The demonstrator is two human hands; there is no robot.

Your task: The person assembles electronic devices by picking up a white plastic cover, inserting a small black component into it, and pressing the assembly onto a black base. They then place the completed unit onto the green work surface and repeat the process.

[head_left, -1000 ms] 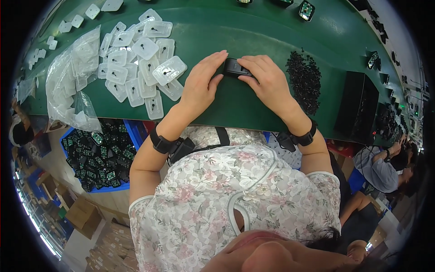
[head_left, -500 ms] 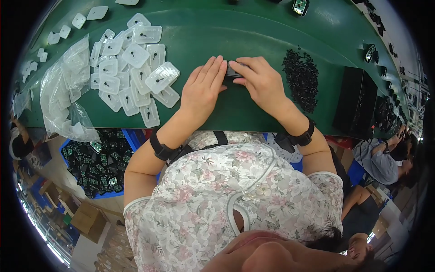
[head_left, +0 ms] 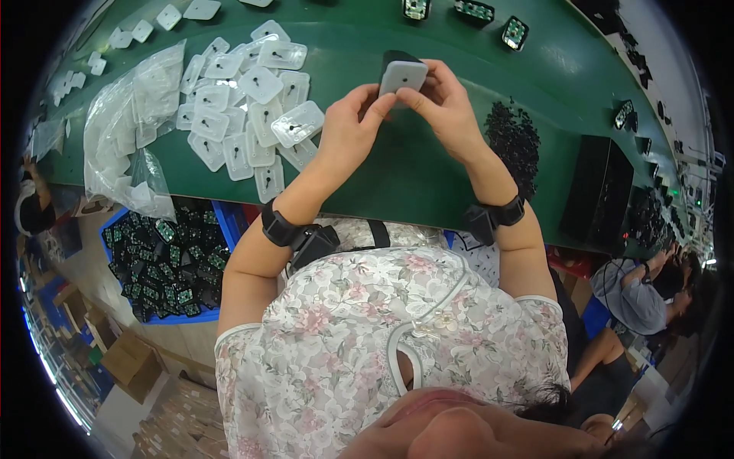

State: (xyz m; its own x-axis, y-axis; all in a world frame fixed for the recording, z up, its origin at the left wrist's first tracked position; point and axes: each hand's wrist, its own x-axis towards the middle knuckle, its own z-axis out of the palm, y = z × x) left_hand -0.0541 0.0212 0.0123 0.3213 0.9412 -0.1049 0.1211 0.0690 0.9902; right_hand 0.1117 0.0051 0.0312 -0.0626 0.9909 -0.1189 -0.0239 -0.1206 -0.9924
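Above the green table [head_left: 428,164] I hold a small black casing [head_left: 401,56], tipped up so that its pale grey rectangular face [head_left: 405,76] with a dark spot in the middle shows. My left hand [head_left: 353,126] pinches it at the left edge, thumb against the lower corner. On the other side my right hand [head_left: 449,115] grips it, thumb on the lower right and fingers curled behind. Left of my hands lies a heap of translucent white plates [head_left: 260,84], many with a small black piece in the middle. A pile of small black parts [head_left: 512,145] sits to the right.
A clear plastic bag [head_left: 130,130] of white pieces lies at the left. Blue bin [head_left: 225,222] below holds many black parts with green circuit boards. A black box [head_left: 598,191] stands at right. Boards in black casings [head_left: 515,33] line the far side; another person [head_left: 631,291] is at right.
Both hands have lifted the black casing off the table, moved it away from me, and tilted it so its pale face shows. Earlier, they were low over it on the tabletop. The view has shifted slightly.
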